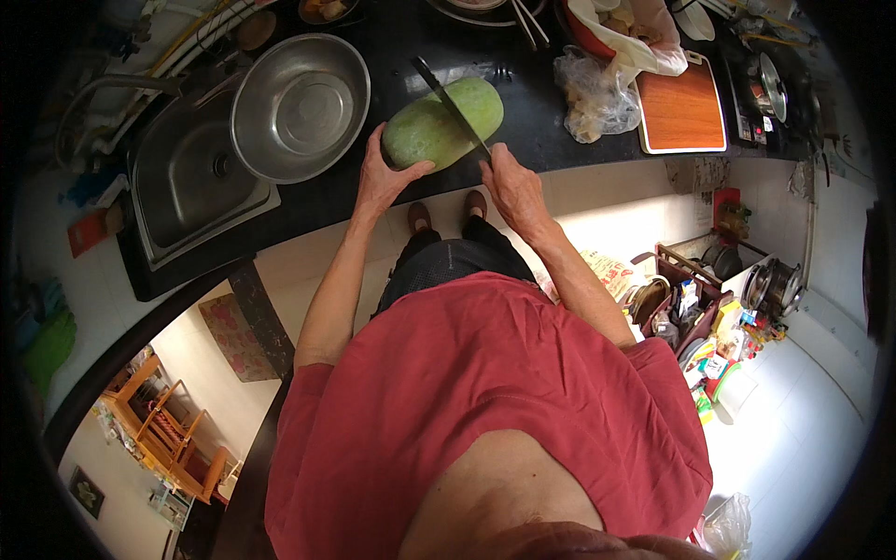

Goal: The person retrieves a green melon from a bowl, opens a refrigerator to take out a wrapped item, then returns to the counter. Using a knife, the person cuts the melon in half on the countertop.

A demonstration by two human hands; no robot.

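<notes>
A large green gourd, possibly a winter melon (pixel 420 134), lies on the dark countertop (pixel 518 150). My left hand (pixel 387 171) grips its near left end, thumb along the lower side. In my right hand (pixel 514 183) is the handle of a kitchen knife (pixel 455 108), whose long blade lies across the gourd at a slant, tip pointing up and left. Whether the blade has entered the rind cannot be told. Left of the gourd stands a wide steel basin (pixel 301 105) with nothing in it.
A steel sink (pixel 189 175) is at the left. To the right lie a knotted clear plastic bag (pixel 595 98), a wooden cutting board (pixel 679 105) and a cooker with a lidded pot (pixel 770 87). Chopsticks (pixel 530 24) rest at the back.
</notes>
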